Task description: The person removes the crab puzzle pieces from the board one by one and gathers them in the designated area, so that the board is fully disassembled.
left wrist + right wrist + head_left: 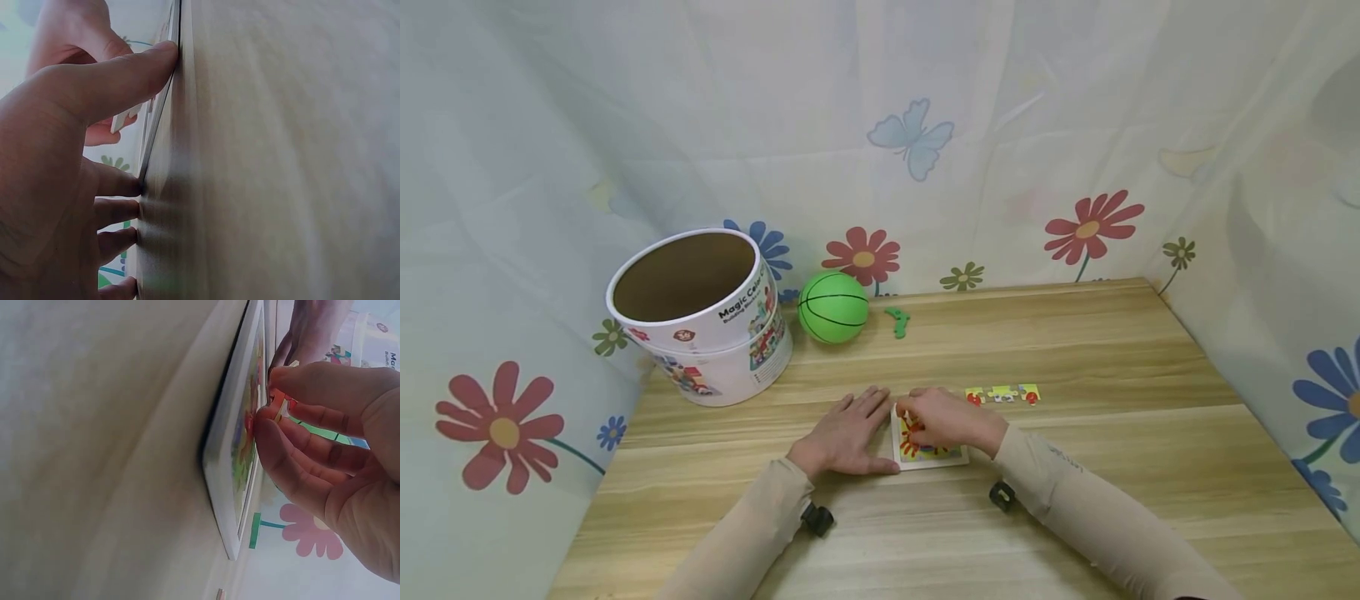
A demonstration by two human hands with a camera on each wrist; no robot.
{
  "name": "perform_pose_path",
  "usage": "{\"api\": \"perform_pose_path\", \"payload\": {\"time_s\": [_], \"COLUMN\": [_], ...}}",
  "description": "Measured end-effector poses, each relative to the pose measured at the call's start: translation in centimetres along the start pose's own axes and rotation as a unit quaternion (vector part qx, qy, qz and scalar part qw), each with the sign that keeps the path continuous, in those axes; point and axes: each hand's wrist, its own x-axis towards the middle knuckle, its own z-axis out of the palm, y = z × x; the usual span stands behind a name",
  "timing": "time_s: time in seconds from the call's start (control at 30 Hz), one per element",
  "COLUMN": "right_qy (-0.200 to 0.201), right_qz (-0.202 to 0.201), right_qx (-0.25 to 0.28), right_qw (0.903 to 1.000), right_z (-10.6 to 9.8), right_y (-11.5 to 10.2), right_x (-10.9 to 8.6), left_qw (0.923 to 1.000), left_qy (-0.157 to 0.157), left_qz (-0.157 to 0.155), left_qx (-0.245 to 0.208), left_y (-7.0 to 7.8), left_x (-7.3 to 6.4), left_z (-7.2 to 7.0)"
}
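A small square jigsaw board with a white frame and a red and yellow picture lies flat on the table. My left hand rests at its left side with fingers spread, the thumb touching the frame's edge near the lower corner. Over the board is my right hand, pinching a small puzzle piece with red on it between thumb and fingertips. The piece is close to the picture's surface; the fingers hide part of it and the board's upper right side.
Several loose puzzle pieces lie in a row right of the board. Behind are a green ball, a small green curved piece and a large white drum-shaped tub. A flower-print curtain stands along the wooden table's back edge.
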Motion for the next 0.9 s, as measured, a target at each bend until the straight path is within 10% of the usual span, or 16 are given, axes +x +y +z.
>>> {"api": "perform_pose_path", "payload": {"time_s": [0.9], "right_qy": [0.031], "right_qz": [-0.006], "right_qx": [0.039], "right_qw": [0.9987], "right_z": [-1.3], "right_y": [1.4], "right_x": [-1.3], "left_qw": [0.9999], "left_qy": [-0.012], "left_qz": [-0.002], "left_qx": [0.006], "left_y": [0.1], "left_x": [-0.1], "left_z": [0.1]}}
